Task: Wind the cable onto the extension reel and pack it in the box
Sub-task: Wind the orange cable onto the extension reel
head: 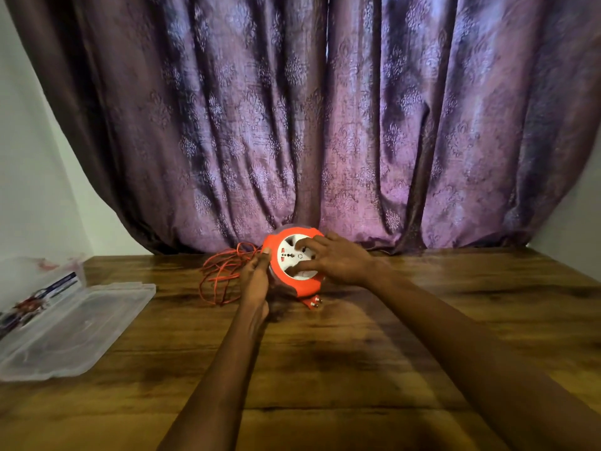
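A round orange extension reel (pixel 308 287) with a white socket face stands tilted on the wooden table, near the curtain. My left hand (pixel 257 277) grips its left rim. My right hand (pixel 335 259) lies on the white face with fingers spread, pressing into it. Loose orange cable (pixel 218 271) lies in a tangle on the table to the left of the reel. The plug (pixel 313 303) with its metal pins pokes out under the reel's lower edge. A clear plastic box (pixel 35 281) with a printed card inside sits at the far left.
A clear plastic lid (pixel 74 327) lies flat beside the box at the table's left edge. A purple patterned curtain (pixel 325 125) hangs right behind the reel. The wooden table (pixel 357 369) stretches toward me and to the right.
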